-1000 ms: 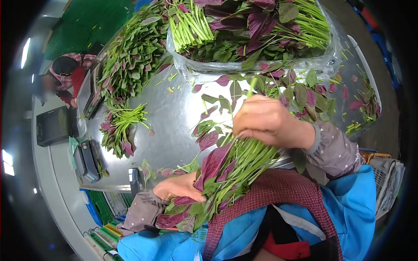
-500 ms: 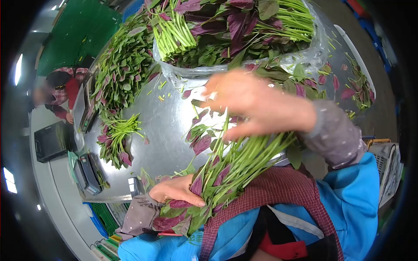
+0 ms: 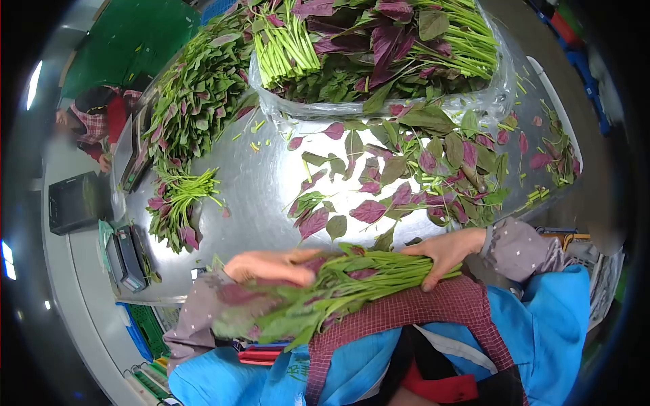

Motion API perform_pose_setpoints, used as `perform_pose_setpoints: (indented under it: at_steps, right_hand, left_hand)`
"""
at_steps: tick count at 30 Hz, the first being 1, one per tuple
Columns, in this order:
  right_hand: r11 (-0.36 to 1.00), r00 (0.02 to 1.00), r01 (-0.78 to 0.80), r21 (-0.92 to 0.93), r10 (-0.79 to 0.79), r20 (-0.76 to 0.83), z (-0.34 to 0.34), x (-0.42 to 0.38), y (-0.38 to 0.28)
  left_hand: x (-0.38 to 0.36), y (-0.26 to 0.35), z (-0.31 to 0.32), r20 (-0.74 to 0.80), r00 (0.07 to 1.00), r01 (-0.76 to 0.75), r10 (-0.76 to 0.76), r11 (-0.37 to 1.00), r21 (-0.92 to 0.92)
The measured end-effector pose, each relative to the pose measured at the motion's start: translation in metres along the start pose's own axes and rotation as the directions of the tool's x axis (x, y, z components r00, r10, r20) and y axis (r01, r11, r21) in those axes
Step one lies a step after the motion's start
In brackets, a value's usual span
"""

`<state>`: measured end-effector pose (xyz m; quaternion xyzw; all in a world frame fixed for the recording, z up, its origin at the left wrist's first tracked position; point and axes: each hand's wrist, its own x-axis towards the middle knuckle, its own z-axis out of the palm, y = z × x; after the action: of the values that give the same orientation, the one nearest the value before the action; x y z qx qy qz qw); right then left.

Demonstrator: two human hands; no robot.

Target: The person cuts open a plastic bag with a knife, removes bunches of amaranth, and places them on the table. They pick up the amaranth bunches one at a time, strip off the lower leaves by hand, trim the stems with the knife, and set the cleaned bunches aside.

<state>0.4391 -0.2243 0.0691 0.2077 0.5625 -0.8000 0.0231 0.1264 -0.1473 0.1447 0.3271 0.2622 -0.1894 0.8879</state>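
Note:
A bunch of red-and-green amaranth (image 3: 365, 281) lies sideways against the checked apron, leaves to the left and stems to the right. My right hand (image 3: 443, 256) is closed around the stem ends, thumb on the near side. Over the leafy end is my left hand (image 3: 274, 266), fingers stretched out and slightly smeared by motion; the leaves beneath it are blurred too. Loose amaranth leaves (image 3: 369, 211) are scattered on the metal table (image 3: 254, 210) just beyond both hands.
A plastic-lined container (image 3: 291, 108) packed with amaranth bunches stands at the back. Left of it is a leafy heap (image 3: 196, 101), with a small bunch (image 3: 179, 203) nearer. Scales (image 3: 128, 257) sit at the left edge. Another person (image 3: 101, 125) is at far left.
My right hand has come down from above the table onto the stems. The bunch has tilted flatter, and my left hand has shifted slightly left and up along its leaves, fingers straightening.

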Motion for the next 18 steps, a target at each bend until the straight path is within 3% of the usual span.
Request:
perform_pose_setpoints:
  at_steps: [2,3,4,5,6,7,8,10,12,13,14,16,17,18]
  right_hand:
    - [0.997,0.999,-0.018,0.081,0.021,-0.035,0.009,0.001,0.007]
    - [0.985,0.991,0.013,0.173,0.011,-0.135,0.015,0.000,0.017]
    - [0.964,0.972,0.050,0.261,0.013,-0.235,0.021,-0.001,0.026]
    - [0.964,0.973,0.039,0.265,0.024,-0.229,0.029,-0.001,0.035]
    - [0.925,0.939,0.126,0.358,0.005,-0.344,0.036,0.000,0.043]
    - [0.875,0.890,0.219,0.432,0.002,-0.456,0.042,0.000,0.050]
    - [0.882,0.868,0.212,0.422,0.029,-0.496,0.044,0.000,0.055]
    - [0.871,0.848,0.222,0.438,0.049,-0.528,0.046,-0.001,0.057]
    - [0.864,0.831,0.231,0.447,0.063,-0.552,0.044,0.000,0.051]
    - [0.866,0.835,0.236,0.441,0.051,-0.548,0.042,0.001,0.044]
    - [0.868,0.840,0.241,0.433,0.038,-0.542,0.040,0.003,0.037]
    - [0.880,0.847,0.234,0.413,0.025,-0.532,0.035,0.010,0.023]
    - [0.882,0.846,0.244,0.403,0.009,-0.533,0.032,0.014,0.016]
    - [0.884,0.878,0.156,0.441,0.081,-0.472,0.026,0.017,0.004]
  left_hand:
    - [-0.017,0.000,-0.017,-0.327,0.945,-0.014,0.025,0.999,0.036]
    - [-0.030,-0.022,-0.052,-0.359,0.906,-0.225,0.224,0.974,0.039]
    - [-0.039,-0.044,-0.058,-0.551,0.714,-0.469,0.432,0.879,0.083]
    - [-0.049,-0.053,-0.061,-0.798,0.498,0.261,0.340,0.818,0.512]
    - [-0.058,-0.063,-0.065,-0.860,0.196,0.894,0.472,0.275,0.355]
    - [-0.069,-0.084,-0.064,-0.769,0.270,0.962,0.579,-0.123,0.245]
    - [-0.077,-0.101,-0.059,-0.770,0.354,0.932,0.531,-0.266,0.245]
    - [-0.065,-0.090,-0.030,-0.871,0.482,0.827,0.094,0.279,0.488]
    - [-0.048,-0.088,0.002,-0.578,0.801,0.341,0.156,0.674,0.655]
    - [-0.033,-0.086,0.012,-0.421,0.887,0.161,0.188,0.730,0.664]
    - [-0.017,-0.089,0.019,-0.359,0.901,0.013,0.245,0.810,0.586]
    - [0.020,-0.094,0.033,-0.417,0.832,-0.178,0.366,0.888,0.424]
    - [0.045,-0.108,0.030,-0.426,0.780,-0.288,0.459,0.866,0.408]
    - [0.068,-0.118,0.028,-0.436,0.717,-0.392,0.544,0.832,0.393]
